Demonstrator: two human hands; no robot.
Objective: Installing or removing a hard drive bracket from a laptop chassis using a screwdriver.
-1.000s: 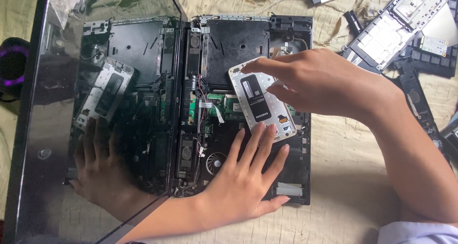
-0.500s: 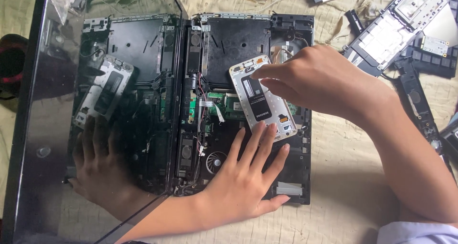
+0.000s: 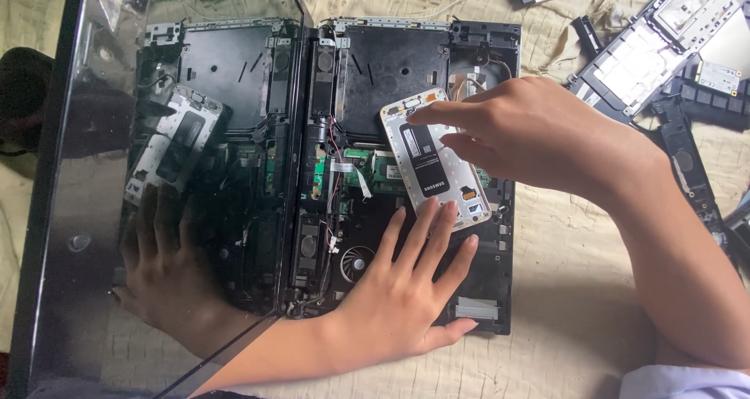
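Over the opened laptop base [image 3: 406,79], both hands are working on a silver drive caddy [image 3: 432,158].
The right hand [image 3: 539,133] is touching its far edge with narrowly spread fingers; the left hand [image 3: 398,290] is lying flat, fingers splayed, pinning its near end. It looks light, stiff and fragile, best gripped by its edges.

There are two hands: the left hand [image 3: 398,290] and the right hand [image 3: 539,133]. There is one open laptop [image 3: 406,63] with its insides showing. On it is one silver drive [image 3: 433,161]. Inside there is one small round fan [image 3: 358,262] and one green board [image 3: 375,165]. One shiny black screen [image 3: 94,172] stands at the left. One cloth [image 3: 570,290] lies under it all. At the top right is one grey frame [image 3: 648,51].
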